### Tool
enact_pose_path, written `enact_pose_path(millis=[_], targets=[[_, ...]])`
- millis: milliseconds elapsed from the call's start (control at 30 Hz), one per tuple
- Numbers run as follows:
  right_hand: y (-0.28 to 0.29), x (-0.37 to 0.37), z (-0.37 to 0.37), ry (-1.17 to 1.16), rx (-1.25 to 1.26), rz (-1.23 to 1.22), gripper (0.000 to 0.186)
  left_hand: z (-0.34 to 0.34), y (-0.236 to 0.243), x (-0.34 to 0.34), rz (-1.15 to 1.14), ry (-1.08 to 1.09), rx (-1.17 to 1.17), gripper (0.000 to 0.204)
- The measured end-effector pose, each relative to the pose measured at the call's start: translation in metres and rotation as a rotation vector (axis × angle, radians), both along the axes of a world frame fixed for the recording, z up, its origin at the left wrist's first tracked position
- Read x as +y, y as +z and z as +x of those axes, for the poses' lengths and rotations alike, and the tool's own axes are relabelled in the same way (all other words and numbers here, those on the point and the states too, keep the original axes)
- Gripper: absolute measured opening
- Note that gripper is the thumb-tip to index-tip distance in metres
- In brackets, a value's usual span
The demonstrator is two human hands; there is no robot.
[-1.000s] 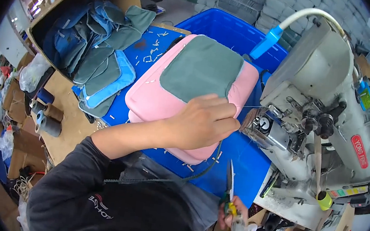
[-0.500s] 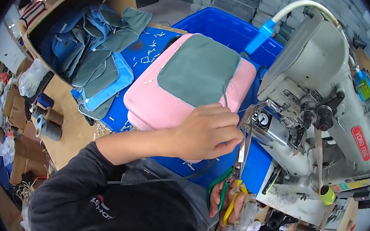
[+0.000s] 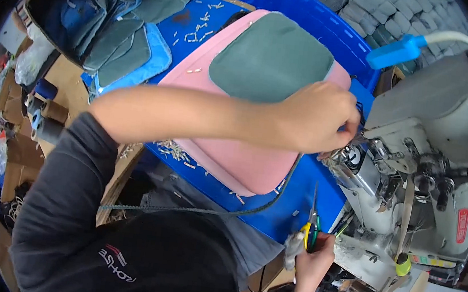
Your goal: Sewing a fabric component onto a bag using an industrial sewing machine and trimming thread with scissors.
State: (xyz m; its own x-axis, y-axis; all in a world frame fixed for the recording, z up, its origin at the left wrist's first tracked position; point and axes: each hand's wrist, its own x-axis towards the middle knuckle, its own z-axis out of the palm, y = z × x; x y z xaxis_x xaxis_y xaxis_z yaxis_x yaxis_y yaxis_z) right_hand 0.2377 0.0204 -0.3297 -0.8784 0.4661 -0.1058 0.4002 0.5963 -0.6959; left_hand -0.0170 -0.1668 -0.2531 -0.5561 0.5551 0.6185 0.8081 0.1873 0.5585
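Note:
My left hand (image 3: 317, 117) reaches across a pink padded panel (image 3: 233, 157) topped by a grey-green fabric piece (image 3: 271, 59). Its fingers are closed at the needle area of the grey-white sewing machine (image 3: 437, 110), pinching the end of a dark cord (image 3: 210, 211). The cord trails back over the blue surface toward my body. My right hand (image 3: 310, 265) is low by the machine's front and grips small scissors (image 3: 311, 222) with yellow-green handles, blades pointing up.
A blue plastic crate (image 3: 316, 18) stands behind the panel. A cardboard box (image 3: 36, 17) of blue and grey fabric pieces sits far left, with thread spools (image 3: 43, 114) beside it. A blue nozzle on a white hose (image 3: 398, 49) hangs over the machine. Small white scraps litter the blue top.
My left hand has slid from the pink panel's edge to the machine's needle area. The right hand raised the scissors toward the left hand half a second ago, then lowered them.

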Motion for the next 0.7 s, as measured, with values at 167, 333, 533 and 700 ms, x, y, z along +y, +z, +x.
enact_pose_path(millis=[167, 333, 533, 700], targets=[[-0.002, -0.013, -0.02, -0.042, -0.031, 0.368, 0.041, -0.013, -0.025, 0.014, 0.177, -0.063, 0.049, 0.007], [-0.004, -0.02, -0.03, 0.124, 0.068, 0.741, 0.036, -0.005, -0.034, 0.019, 0.406, -0.043, 0.148, 0.007], [-0.012, -0.032, -0.051, 0.136, 0.118, 0.544, 0.029, 0.0, -0.044, 0.025, 0.46, -0.054, 0.073, 0.011], [-0.04, -0.031, -0.053, 0.113, 0.261, 0.515, 0.029, -0.003, -0.041, 0.027, 0.445, -0.009, 0.138, 0.012]])
